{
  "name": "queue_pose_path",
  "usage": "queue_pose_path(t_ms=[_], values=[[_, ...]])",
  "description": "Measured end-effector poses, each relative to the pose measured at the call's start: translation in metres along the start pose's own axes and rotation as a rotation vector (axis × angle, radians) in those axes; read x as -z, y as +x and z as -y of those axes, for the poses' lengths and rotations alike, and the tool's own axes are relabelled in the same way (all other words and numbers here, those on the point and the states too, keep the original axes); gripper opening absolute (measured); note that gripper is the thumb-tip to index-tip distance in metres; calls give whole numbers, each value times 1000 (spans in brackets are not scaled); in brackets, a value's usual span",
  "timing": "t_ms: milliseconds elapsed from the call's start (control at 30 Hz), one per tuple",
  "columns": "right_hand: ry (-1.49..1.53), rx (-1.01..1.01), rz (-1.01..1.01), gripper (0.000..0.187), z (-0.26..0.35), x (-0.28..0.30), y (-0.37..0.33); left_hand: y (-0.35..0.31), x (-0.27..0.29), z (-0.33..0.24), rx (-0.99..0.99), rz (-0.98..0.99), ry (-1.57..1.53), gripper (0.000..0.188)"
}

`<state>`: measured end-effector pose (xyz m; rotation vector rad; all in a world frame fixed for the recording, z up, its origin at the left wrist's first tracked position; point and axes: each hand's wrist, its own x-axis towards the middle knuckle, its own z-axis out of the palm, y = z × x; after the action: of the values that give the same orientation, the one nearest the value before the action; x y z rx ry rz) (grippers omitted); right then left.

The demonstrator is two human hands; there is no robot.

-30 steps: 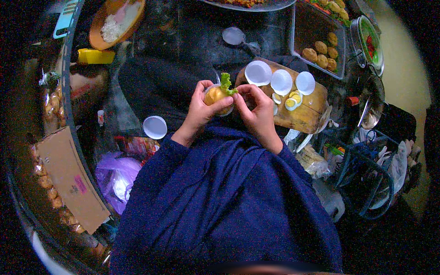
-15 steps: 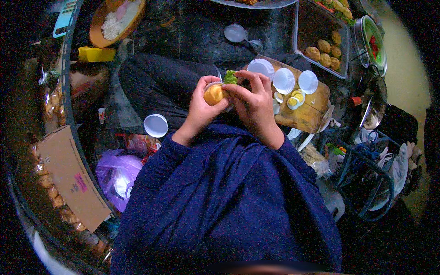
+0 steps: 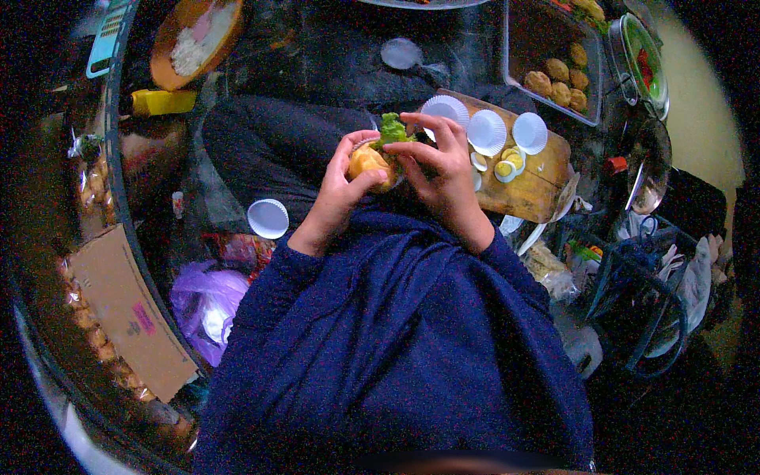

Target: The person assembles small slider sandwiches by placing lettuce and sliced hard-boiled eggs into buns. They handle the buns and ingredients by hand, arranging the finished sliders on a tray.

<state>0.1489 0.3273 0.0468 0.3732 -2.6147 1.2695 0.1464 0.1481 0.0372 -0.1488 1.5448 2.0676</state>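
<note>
Left hand (image 3: pixel 342 184): fingers curled closed around a golden bun (image 3: pixel 369 161), cupping it from the person's left and from below; the grip is firm, with the thumb over the top edge.
Right hand (image 3: pixel 443 176): fingers bent and pinched on a green lettuce leaf (image 3: pixel 390 128), pressing it into the top of the bun; fingertips touch both leaf and bun.
Bun position: held in the air in front of the chest, between both hands, above a dark lap and just left of the wooden board (image 3: pixel 526 188).
Key relation: the leaf sits on the bun's upper right side, toward the right hand; the bun's opening faces up and away from the body. The left hand carries the bun; the right hand is the nearer one to the leaf.
Long axis: cannot tell for the bun, which reads as roundish; the leaf stands up out of it.
Board contents: three white paper cups (image 3: pixel 486 131) along the far edge and halved boiled eggs (image 3: pixel 507 164) beside them.
Loose cup (image 3: pixel 267 218): one white paper cup lies apart, to the left of the left forearm.
Tray (image 3: pixel 514 71): a metal tray beyond the board holds round fried pieces (image 3: pixel 559 83).
Far left: an orange bowl (image 3: pixel 162 75) with white contents; a cardboard piece (image 3: pixel 127 309) and a purple bag (image 3: pixel 202 301) lie lower left.
</note>
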Motion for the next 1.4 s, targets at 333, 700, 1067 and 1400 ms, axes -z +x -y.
queue_pose_path(t_ms=[333,700,1067,1400], values=[[84,-107,-37,20,1,6,3,-6,-6,-11,120,56,-306,62],[-130,-17,-139,22,13,21,19,5,-13,-12,22,137,-413,66],[25,-19,48,15,54,49,68,37,-19,-22,-220,275,-544,66],[-163,165,294,13,84,79,123,31,-18,-53,-243,338,-638,67]])
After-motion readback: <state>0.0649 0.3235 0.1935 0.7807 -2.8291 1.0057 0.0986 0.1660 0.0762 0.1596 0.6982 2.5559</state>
